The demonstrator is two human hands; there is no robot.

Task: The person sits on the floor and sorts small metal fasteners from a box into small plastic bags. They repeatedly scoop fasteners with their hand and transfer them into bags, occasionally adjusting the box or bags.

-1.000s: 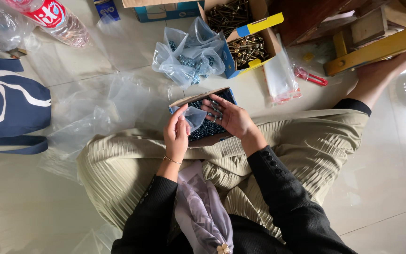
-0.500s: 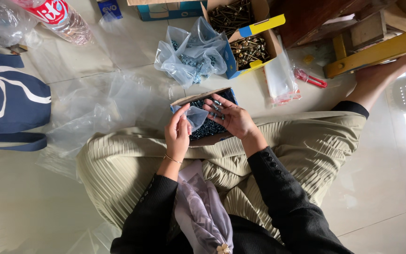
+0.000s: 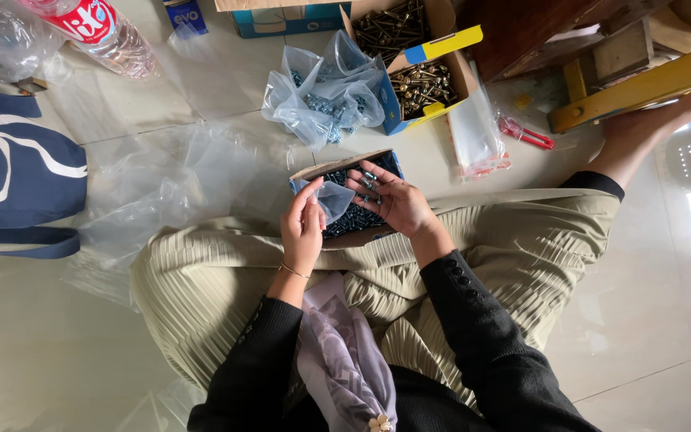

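The left hand [image 3: 301, 228] is still pinching a small clear bag [image 3: 334, 200] open, just above the near edge of the screw box [image 3: 345, 196] resting on the lap. The right hand [image 3: 393, 204], fingers loosely curled over the box, has barely shifted and is gathering blue-grey screws [image 3: 353, 218]; filling appears ongoing.

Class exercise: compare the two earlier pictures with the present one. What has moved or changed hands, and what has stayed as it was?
Hardly anything moved. The right hand remains over the box of screws, its fingers shifted only slightly. The left hand still holds the small clear bag open beside it. Nothing was picked up or released. The plastic bags and blue tote lie unchanged.
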